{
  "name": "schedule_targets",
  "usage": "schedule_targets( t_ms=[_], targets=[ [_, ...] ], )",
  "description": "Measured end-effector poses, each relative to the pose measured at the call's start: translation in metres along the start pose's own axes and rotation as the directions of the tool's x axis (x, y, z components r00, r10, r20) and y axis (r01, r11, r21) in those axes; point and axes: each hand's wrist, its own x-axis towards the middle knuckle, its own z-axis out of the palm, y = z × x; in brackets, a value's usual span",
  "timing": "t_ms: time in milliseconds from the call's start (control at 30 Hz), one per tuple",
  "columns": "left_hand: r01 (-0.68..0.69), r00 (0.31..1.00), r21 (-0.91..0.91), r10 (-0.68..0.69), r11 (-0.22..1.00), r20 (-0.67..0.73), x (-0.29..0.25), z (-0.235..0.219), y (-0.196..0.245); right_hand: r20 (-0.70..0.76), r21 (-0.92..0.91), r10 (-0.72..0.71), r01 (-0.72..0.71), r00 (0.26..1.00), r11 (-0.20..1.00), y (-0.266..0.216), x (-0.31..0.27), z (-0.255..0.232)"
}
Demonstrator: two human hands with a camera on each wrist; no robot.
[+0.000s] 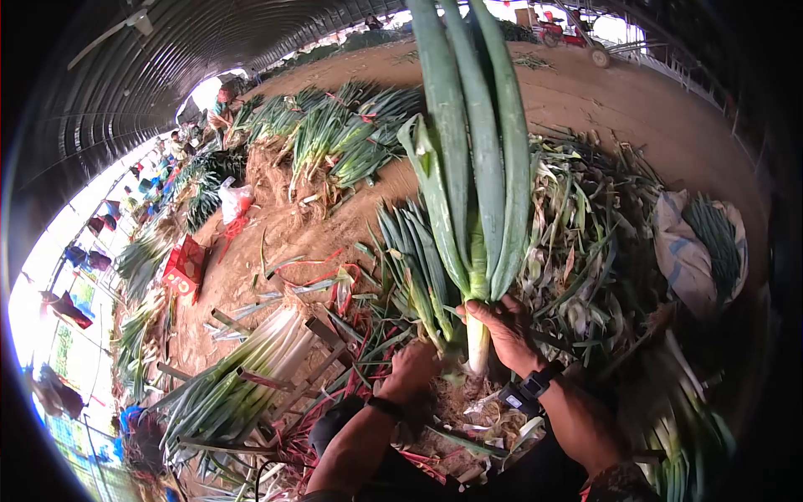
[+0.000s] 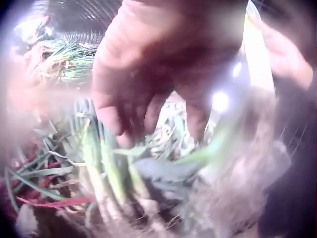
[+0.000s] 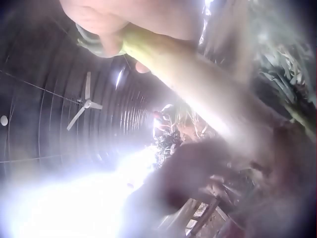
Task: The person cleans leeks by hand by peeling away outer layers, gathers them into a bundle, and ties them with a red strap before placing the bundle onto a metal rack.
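Note:
My right hand (image 1: 506,335) grips a large green onion (image 1: 478,251) around its pale lower stem, holding it upright with the leaves rising. In the right wrist view, the fingers (image 3: 111,25) wrap the white stem (image 3: 198,89), whose root end is blurred. My left hand (image 1: 411,370) is beside the root end, to its left. The left wrist view shows its fingers (image 2: 151,111) bent downward above smaller onions (image 2: 111,178); a blurred green leaf strip (image 2: 203,153) lies by the fingertips, and whether they pinch it is unclear.
Trimmed onions (image 1: 242,364) lie on a metal-framed rack (image 1: 326,335) at left. A heap of leaf scraps (image 1: 585,243) is at right, beside a white sack (image 1: 682,251). Onion bundles (image 1: 335,134), a red box (image 1: 185,268) and several people are farther off.

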Motion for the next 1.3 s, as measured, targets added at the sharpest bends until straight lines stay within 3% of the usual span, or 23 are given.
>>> schedule_targets(
  t_ms=[33,67,100,133,233,333,467,700,800,933,1000,1100,1167,1267,1300],
  targets=[
    [-0.028,0.996,-0.359,-0.006,0.933,-0.095,0.006,-0.008,0.003,-0.019,-0.024,-0.015,0.015,1.000,1.000,0.009,0.001,-0.002],
    [-0.098,0.992,-0.639,0.027,0.763,-0.120,0.002,-0.026,0.016,-0.039,-0.050,-0.031,0.029,0.999,0.998,0.014,0.001,-0.003],
    [-0.157,0.987,-0.848,0.051,0.506,-0.153,-0.012,-0.051,0.036,-0.026,-0.036,-0.011,0.011,1.000,0.999,0.010,-0.003,0.001],
    [-0.199,0.980,-0.962,0.061,0.189,-0.190,-0.019,-0.065,0.046,-0.025,-0.067,-0.010,0.009,1.000,0.998,0.013,-0.007,0.002],
    [-0.382,0.922,-0.922,0.093,0.064,-0.376,-0.008,-0.057,0.059,-0.013,-0.266,-0.039,0.034,0.999,0.963,0.027,-0.014,0.005],
    [-0.332,0.942,-0.943,0.042,-0.014,-0.332,-0.004,-0.041,0.055,-0.013,-0.228,-0.009,0.006,1.000,0.974,0.020,-0.017,0.011],
    [-0.287,0.958,-0.958,0.005,0.000,-0.287,-0.006,-0.038,0.051,0.027,-0.091,-0.031,0.034,0.999,0.995,0.032,-0.010,0.007],
    [-0.325,0.945,-0.925,-0.022,-0.197,-0.328,-0.003,-0.034,0.050,0.033,-0.003,0.071,-0.071,0.997,0.997,0.026,-0.011,0.005],
    [-0.296,0.953,-0.875,-0.065,-0.383,-0.294,-0.002,-0.035,0.052,0.086,0.025,0.077,-0.079,0.993,0.997,0.019,-0.011,0.006],
    [-0.241,0.965,-0.885,-0.003,-0.398,-0.262,0.002,-0.032,0.042,0.112,0.101,0.134,-0.146,0.985,0.984,-0.004,-0.021,0.015],
    [-0.230,0.963,-0.893,0.040,-0.387,-0.265,0.004,-0.031,0.040,0.147,0.105,0.098,-0.114,0.984,0.988,-0.009,-0.021,0.017],
    [-0.222,0.962,-0.871,0.044,-0.439,-0.268,0.003,-0.029,0.039,0.231,0.062,0.125,-0.143,0.965,0.988,0.002,-0.011,0.003],
    [-0.292,0.955,-0.875,-0.076,-0.386,-0.285,0.000,-0.035,0.045,0.227,-0.027,0.186,-0.184,0.956,0.982,0.004,-0.008,-0.001],
    [-0.394,0.914,-0.876,-0.221,-0.279,-0.341,-0.004,-0.045,0.047,0.277,-0.191,0.007,0.048,0.961,0.980,0.003,-0.015,0.011],
    [-0.420,0.898,-0.872,-0.252,-0.252,-0.360,-0.004,-0.047,0.047,0.243,-0.319,0.099,-0.017,0.965,0.948,0.034,-0.018,0.001]
  ],
)
